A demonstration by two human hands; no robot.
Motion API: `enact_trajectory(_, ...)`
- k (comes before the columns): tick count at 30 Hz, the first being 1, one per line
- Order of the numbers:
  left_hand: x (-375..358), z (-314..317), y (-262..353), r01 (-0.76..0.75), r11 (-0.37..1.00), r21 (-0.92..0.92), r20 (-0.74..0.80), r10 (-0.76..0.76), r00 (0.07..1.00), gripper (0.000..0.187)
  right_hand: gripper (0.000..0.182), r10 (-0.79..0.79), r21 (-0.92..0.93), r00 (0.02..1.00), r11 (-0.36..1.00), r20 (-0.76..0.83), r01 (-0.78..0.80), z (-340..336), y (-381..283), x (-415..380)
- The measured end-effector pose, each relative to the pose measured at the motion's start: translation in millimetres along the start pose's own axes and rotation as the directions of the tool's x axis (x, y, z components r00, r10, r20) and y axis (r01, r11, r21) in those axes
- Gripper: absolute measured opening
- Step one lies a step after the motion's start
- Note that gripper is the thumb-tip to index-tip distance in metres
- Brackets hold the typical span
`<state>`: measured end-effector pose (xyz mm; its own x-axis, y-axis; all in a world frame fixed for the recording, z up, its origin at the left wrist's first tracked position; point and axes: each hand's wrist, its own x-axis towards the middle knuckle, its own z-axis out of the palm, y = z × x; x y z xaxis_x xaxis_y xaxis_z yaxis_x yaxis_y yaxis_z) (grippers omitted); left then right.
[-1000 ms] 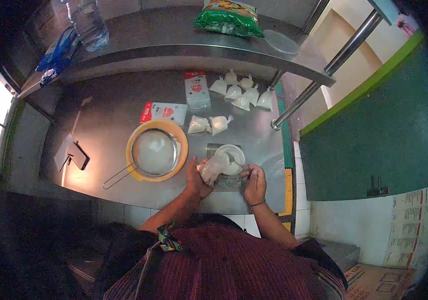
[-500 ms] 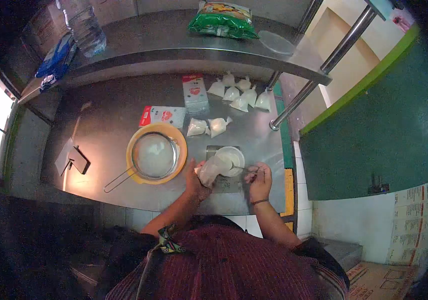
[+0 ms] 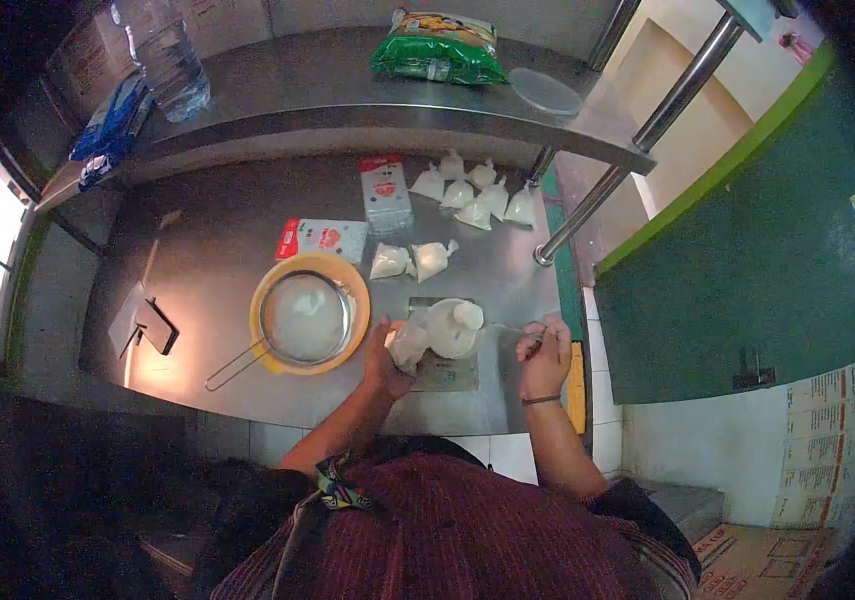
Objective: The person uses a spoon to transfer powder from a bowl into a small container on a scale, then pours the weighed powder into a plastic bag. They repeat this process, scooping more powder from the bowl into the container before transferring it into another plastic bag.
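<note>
My left hand [image 3: 386, 362] is wrapped round a clear plastic bag [image 3: 409, 345] with white powder in it. Just right of the bag, a white tub [image 3: 454, 342] of white powder stands on a flat metal scale [image 3: 445, 376]. My right hand [image 3: 545, 352] grips a spoon [image 3: 504, 328], whose heaped end is over the tub. Two filled bags [image 3: 431, 259] lie behind the tub. To the left, a wire sieve [image 3: 308, 318] with white powder rests in an orange bowl [image 3: 361, 345].
Several tied bags [image 3: 478, 198] and two red-and-white packs [image 3: 385, 190] lie at the back. A small dark stand [image 3: 159, 326] is at left. The overhead shelf [image 3: 328, 98] holds a green package [image 3: 440, 50], a lid [image 3: 545, 91] and a large bottle [image 3: 170, 65].
My right hand has moved right, away from the tub, and the spoon now shows a white heap at its end. My left hand with the bag has shifted slightly left.
</note>
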<state>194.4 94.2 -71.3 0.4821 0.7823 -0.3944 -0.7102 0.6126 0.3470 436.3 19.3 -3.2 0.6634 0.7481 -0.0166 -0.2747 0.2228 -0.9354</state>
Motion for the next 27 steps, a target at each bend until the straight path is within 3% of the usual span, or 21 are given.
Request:
enact_trajectory(5, -6, 26, 2, 0.015, 0.997, 0.072, -0.108, -0.007, 0.994, 0.045, 0.018, 0.041, 0.083, 0.998, 0.996, 0.042, -0.044, 11, -27, 5)
enact_trajectory(12, 2, 23, -1, 0.016, 1.000, -0.004, -0.092, -0.016, 0.996, 0.047, 0.019, 0.007, 0.040, 0.998, 0.999, 0.062, -0.009, 13, -31, 7)
enact_trajectory(14, -2, 26, 0, 0.001, 0.987, 0.162, -0.088, 0.013, 0.996, 0.052, 0.020, 0.003, 0.037, 0.998, 0.999, 0.067, -0.005, 10, -28, 7)
enact_trajectory(17, 1, 28, -2, -0.025, 1.000, -0.003, -0.136, 0.024, 0.990, 0.048, 0.021, 0.030, 0.073, 0.998, 0.997, 0.063, -0.034, 5, -20, 7)
enact_trajectory(21, -7, 26, 3, -0.044, 0.999, 0.007, -0.136, 0.044, 0.990, 0.048, 0.021, 0.060, 0.019, 0.995, 0.998, 0.080, -0.062, -1, 0, 4)
enact_trajectory(23, -7, 12, 7, -0.038, 0.999, 0.023, -0.039, 0.039, 0.998, 0.050, 0.018, 0.104, 0.001, 0.991, 0.995, 0.079, -0.105, 0, 14, 4)
enact_trajectory(27, -12, 22, 7, -0.046, 0.999, 0.003, -0.143, 0.046, 0.989, 0.048, 0.019, 0.072, -0.023, 0.990, 0.997, 0.118, -0.070, 4, 34, 1)
